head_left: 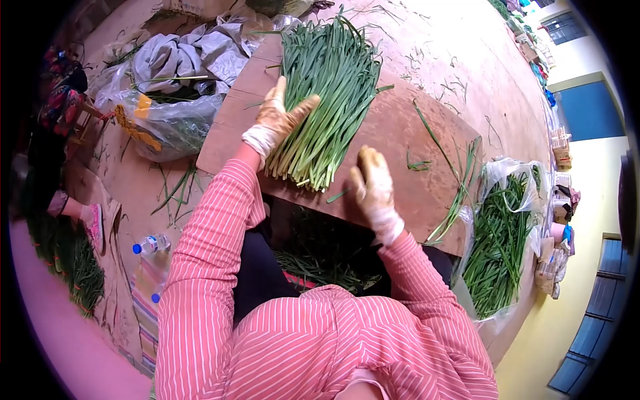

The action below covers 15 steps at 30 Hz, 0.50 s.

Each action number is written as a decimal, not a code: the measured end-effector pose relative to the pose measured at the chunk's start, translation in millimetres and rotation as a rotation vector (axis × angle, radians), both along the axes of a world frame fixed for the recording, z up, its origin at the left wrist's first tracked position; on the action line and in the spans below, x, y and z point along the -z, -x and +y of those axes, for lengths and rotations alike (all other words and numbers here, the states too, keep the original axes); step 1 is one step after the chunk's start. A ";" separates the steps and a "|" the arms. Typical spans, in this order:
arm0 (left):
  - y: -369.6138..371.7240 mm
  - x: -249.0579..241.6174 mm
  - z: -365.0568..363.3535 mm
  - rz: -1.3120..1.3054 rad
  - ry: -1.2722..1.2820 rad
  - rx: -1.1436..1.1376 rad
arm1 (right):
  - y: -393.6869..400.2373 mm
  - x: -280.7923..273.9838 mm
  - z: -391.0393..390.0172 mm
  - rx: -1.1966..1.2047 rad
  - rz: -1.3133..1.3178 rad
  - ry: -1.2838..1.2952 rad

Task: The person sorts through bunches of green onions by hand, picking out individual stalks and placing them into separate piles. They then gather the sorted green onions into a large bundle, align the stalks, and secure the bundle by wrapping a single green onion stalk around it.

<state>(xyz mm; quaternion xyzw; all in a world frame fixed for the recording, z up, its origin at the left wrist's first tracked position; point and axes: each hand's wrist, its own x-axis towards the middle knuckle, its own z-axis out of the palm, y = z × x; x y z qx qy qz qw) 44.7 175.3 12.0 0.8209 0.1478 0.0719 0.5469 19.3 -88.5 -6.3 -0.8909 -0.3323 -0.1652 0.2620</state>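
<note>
A thick bunch of garlic chives [327,100] lies on a brown board [407,120], pale stem ends toward me and green leaves pointing away. My left hand [281,115], in a stained whitish glove, rests against the bunch's left side with thumb and fingers spread. To the right of the stem ends, my right hand [373,181] hovers by the board's near edge in a similar glove. Its fingers are bent, the thumb stands apart, and nothing shows in it. A short green leaf scrap [338,195] is close by. Loose chive stalks [460,190] lie on the board's right part.
A clear plastic bag of chives [497,247] stands right of the board. On the left are a bag with grey cloth [177,63], a water bottle [152,244], bundled greens [73,260] and another person's pink shoe [95,223]. Leaf scraps litter the floor.
</note>
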 end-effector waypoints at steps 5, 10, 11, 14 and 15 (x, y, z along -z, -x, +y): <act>4.7 -3.5 40.9 0.106 0.019 -0.224 | 94.8 -37.0 -0.7 -0.371 0.447 0.337; -3.3 20.4 44.7 0.547 -0.477 -0.211 | 55.7 -50.7 -3.1 0.062 0.537 -0.285; -2.1 19.0 37.7 0.517 -0.520 -0.205 | 30.2 -31.6 -8.3 0.141 0.564 -0.389; -10.4 22.3 24.4 0.484 -0.566 -0.172 | -21.2 -51.6 0.5 0.286 1.169 -0.652; -14.3 25.5 21.9 0.471 -0.564 -0.171 | -32.4 -51.1 5.9 0.282 1.224 -0.648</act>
